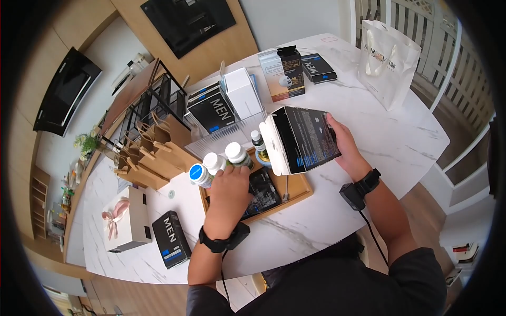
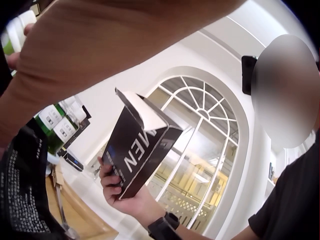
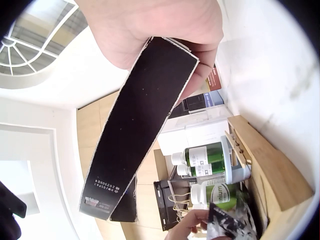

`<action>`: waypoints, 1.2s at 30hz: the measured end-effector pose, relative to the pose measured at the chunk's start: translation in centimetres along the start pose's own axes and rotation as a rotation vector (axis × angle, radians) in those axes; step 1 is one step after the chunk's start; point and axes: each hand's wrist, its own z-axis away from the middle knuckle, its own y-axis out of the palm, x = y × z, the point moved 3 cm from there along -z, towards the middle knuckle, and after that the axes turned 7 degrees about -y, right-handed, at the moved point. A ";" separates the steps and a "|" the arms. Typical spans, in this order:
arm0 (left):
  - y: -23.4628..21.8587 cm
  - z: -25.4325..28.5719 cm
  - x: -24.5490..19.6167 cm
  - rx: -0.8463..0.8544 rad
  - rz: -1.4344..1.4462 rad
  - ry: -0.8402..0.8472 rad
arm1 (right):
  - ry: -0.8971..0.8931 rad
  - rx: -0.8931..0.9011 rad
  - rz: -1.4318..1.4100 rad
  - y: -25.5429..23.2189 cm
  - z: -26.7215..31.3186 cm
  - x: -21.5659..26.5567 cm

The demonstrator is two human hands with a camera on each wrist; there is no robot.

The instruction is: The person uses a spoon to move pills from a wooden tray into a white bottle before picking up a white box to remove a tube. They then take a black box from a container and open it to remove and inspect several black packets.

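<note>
My right hand grips a black box with its white-lined end flap raised, fingers along one side. The left wrist view shows the box tilted, with "MEN" on it. My left hand is over the wooden tray, fingers bent down beside white-capped bottles and a black packet. In the right wrist view, the left fingers are by the packet and a green bottle; whether they grip either is unclear.
Behind the tray, a clear organizer holds boxes. Brown paper bags and a ribboned gift box are at the left, near another black box. A tan box and a white bag stand farther back.
</note>
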 end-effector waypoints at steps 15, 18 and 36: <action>-7.1 1.9 3.9 0.010 1.200 0.098 | 0.034 0.062 0.107 1.1 0.9 0.2; -6.5 1.5 3.9 0.002 1.176 0.036 | 0.057 0.105 0.185 0.9 0.8 -0.3; -5.5 0.1 3.3 -0.076 1.637 0.123 | 0.149 0.151 0.199 1.5 1.3 -1.2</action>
